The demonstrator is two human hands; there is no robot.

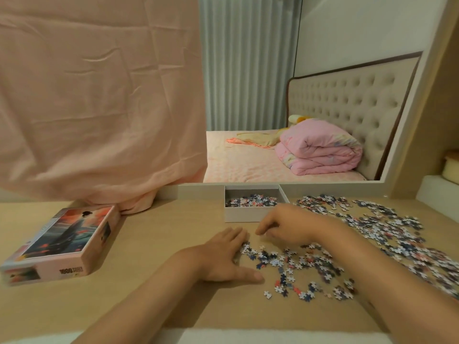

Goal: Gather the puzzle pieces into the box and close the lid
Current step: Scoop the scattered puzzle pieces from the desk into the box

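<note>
At the left of the tabletop (159, 247) the picture-printed lid (62, 242) lay apart from its box. The left hand (227, 256) rested flat, fingers straight, touching the near edge of the loose puzzle pieces (305, 264). Behind it the white box (248, 215) stood open with a shallow layer of pieces inside. The right hand (290, 225), just before the box, had curled fingers; whether it held pieces was unclear. More pieces spread rightward.
</note>
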